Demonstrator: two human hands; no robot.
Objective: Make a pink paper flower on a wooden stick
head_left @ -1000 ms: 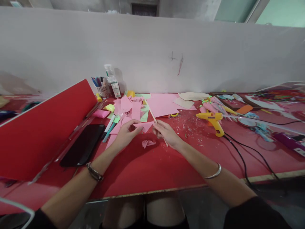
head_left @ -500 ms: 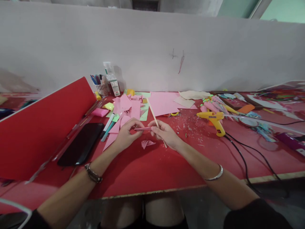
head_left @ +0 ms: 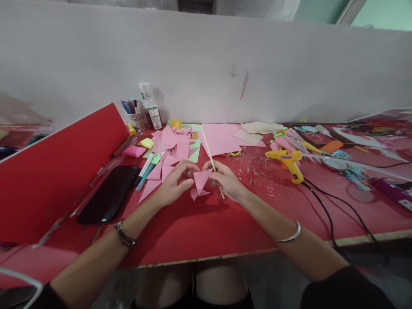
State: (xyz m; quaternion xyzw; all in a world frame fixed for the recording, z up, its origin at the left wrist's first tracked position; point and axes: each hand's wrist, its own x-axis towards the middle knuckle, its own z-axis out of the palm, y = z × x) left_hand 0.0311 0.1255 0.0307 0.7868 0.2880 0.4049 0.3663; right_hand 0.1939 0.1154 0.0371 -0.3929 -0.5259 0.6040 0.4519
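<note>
Right hand point(head_left: 227, 182) pinches folded pink paper point(head_left: 201, 178) plus thin stick point(head_left: 208, 148); left hand point(head_left: 174, 184) half-open beside paper, contact unclear.

A single camera, worn on the person's head, looks forward and down from above the bare thighs point(head_left: 167, 283) at the bottom edge. It faces across the flat, glossy red tabletop point(head_left: 180, 242) to the upright pale-grey partition point(head_left: 193, 64), which fills the upper part. The bare left hand point(head_left: 174, 183) and bare right hand point(head_left: 228, 183) sit mid-view, nearer the lens than the partition; the wide view spans the tabletop sideways.
</note>
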